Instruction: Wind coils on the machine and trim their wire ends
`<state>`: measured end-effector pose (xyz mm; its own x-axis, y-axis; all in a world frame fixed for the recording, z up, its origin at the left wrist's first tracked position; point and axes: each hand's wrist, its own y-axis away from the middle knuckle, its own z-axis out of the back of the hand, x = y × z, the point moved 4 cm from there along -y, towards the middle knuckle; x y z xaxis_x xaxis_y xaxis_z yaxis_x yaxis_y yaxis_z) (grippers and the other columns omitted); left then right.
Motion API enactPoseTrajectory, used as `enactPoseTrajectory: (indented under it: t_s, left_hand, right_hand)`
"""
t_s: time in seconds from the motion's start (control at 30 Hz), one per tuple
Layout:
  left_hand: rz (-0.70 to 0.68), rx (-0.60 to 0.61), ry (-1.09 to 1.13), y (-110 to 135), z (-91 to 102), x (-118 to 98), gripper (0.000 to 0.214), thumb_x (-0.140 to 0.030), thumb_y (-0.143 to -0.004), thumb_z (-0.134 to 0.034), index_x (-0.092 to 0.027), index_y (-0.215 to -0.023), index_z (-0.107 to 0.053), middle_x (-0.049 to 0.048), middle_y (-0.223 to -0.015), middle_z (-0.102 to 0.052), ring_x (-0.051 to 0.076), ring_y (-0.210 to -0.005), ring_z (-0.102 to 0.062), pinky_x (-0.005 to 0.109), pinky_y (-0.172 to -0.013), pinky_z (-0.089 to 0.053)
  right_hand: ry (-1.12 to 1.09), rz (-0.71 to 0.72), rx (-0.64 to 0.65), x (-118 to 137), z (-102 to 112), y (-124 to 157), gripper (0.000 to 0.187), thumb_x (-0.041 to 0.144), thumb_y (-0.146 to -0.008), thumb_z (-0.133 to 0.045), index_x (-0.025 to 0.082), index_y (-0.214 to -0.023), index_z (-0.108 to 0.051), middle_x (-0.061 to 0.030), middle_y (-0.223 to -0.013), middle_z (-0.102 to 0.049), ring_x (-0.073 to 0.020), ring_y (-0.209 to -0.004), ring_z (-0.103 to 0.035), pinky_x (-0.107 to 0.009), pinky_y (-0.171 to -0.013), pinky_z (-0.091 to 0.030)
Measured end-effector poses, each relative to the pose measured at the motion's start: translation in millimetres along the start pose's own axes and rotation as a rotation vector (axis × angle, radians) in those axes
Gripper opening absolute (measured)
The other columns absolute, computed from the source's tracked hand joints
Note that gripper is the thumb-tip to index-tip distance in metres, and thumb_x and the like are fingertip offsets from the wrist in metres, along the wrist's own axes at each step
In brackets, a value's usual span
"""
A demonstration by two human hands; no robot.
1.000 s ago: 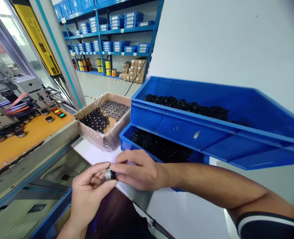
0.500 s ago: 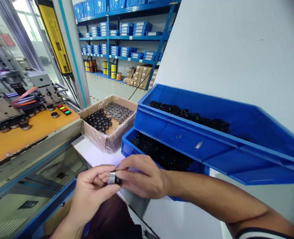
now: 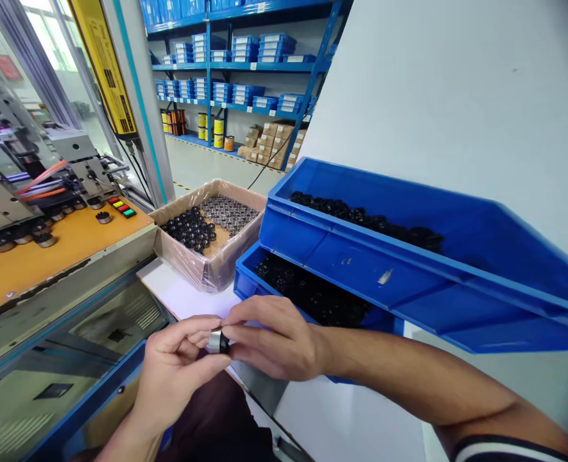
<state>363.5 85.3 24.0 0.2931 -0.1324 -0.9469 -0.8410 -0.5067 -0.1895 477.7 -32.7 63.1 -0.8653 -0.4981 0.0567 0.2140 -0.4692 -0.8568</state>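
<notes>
A small silver metal ring (image 3: pixel 214 341) is pinched between the thumb and fingers of my left hand (image 3: pixel 178 359). On the ring's right side sits a black plastic piece (image 3: pixel 224 342), partly covered by fingers. My right hand (image 3: pixel 276 337) is closed, its fingertips pressed together on the black piece. Both hands meet in front of the lower blue bin (image 3: pixel 245 282), which holds many black plastic parts (image 3: pixel 319 298). How far the piece is seated in the ring is hidden.
Above the lower bin, an upper blue bin (image 3: pixel 336 237) holds more black parts. A plastic-lined carton (image 3: pixel 206 273) contains metal rings and black parts. To the left, a machine with an orange worktop (image 3: pixel 76 250) carries finished-looking ring pieces and coloured buttons (image 3: pixel 122 206). Blue shelving (image 3: pixel 264 67) stands behind.
Both hands stay together on the metal ring, with only a slight shift of the fingers and a small tilt of the ring. The camera view has moved a little.
</notes>
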Motion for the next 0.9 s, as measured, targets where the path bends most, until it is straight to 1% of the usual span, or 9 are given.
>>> enactPoseTrajectory:
  t_s: [0.07, 0.2, 0.33, 0.43, 0.57, 0.67, 0.9]
  left_hand:
    - [-0.003, 0.008, -0.004, 0.7, 1.2, 0.9, 0.043, -0.001, -0.065, -0.082, -0.03, -0.097, -0.08, -0.0007, -0.076, -0.08, 0.008, -0.063, -0.072, 0.007, -0.06, -0.053]
    - [0.002, 0.01, -0.034, 3.1, 6.4, 4.8, 0.044, -0.003, -0.066, -0.082, -0.031, -0.1, -0.079, 0.0005, -0.081, -0.081, 0.01, -0.067, -0.074, 0.011, -0.066, -0.056]
    - [0.003, -0.015, -0.084, 2.4, 9.3, 6.4, 0.042, -0.006, -0.065, -0.084, -0.029, -0.1, -0.079, 0.0016, -0.078, -0.08, 0.011, -0.064, -0.073, 0.012, -0.063, -0.057]
    - [-0.01, -0.059, -0.123, 1.3, 9.5, 4.1, 0.04, -0.007, -0.062, -0.086, -0.027, -0.096, -0.08, 0.003, -0.079, -0.08, 0.013, -0.063, -0.073, 0.014, -0.062, -0.058]
    - [-0.026, -0.098, -0.163, 1.4, 9.3, 1.3, 0.038, -0.008, -0.059, -0.087, -0.023, -0.094, -0.081, 0.0044, -0.075, -0.079, 0.014, -0.06, -0.072, 0.016, -0.059, -0.058]
    - [-0.037, -0.107, -0.154, 1.0, 8.8, 1.3, 0.038, -0.008, -0.06, -0.087, -0.021, -0.095, -0.081, 0.0055, -0.076, -0.079, 0.015, -0.06, -0.072, 0.017, -0.059, -0.059]
    - [-0.003, -0.059, -0.117, -0.4, 5.6, 2.3, 0.042, -0.005, -0.062, -0.085, -0.029, -0.096, -0.081, 0.001, -0.072, -0.079, 0.01, -0.057, -0.071, 0.011, -0.058, -0.056]
  right_hand:
    - [-0.002, 0.001, -0.007, 0.1, 0.1, 0.1, 0.018, 0.022, -0.094, -0.062, 0.006, -0.102, -0.063, -0.0139, -0.09, -0.069, -0.0155, -0.079, -0.066, -0.026, -0.066, -0.059]
    - [0.003, 0.009, 0.017, 0.1, 0.2, -0.9, 0.013, 0.018, -0.094, -0.06, 0.007, -0.098, -0.065, -0.0133, -0.092, -0.068, -0.014, -0.078, -0.064, -0.025, -0.066, -0.058]
    - [0.028, 0.02, 0.002, -0.9, 2.8, -2.8, 0.017, 0.022, -0.094, -0.061, 0.006, -0.095, -0.065, -0.0129, -0.09, -0.068, -0.0131, -0.076, -0.064, -0.024, -0.069, -0.058]
    - [0.029, 0.025, 0.012, -1.8, 3.3, -3.1, 0.014, 0.019, -0.094, -0.061, 0.006, -0.096, -0.065, -0.0133, -0.093, -0.068, -0.0131, -0.08, -0.065, -0.024, -0.072, -0.059]
    - [0.04, 0.021, 0.004, -2.3, 3.6, -2.4, 0.016, 0.022, -0.093, -0.062, 0.006, -0.096, -0.064, -0.0124, -0.092, -0.068, -0.0142, -0.081, -0.065, -0.025, -0.071, -0.059]
    - [0.034, 0.024, 0.002, -2.4, 3.5, -2.1, 0.014, 0.019, -0.092, -0.063, 0.006, -0.098, -0.064, -0.0125, -0.094, -0.069, -0.0142, -0.082, -0.066, -0.024, -0.072, -0.058]
    - [0.032, 0.035, 0.001, -2.4, 3.3, 0.2, 0.014, 0.019, -0.092, -0.063, 0.006, -0.097, -0.065, -0.0127, -0.093, -0.068, -0.0147, -0.08, -0.065, -0.026, -0.07, -0.058]
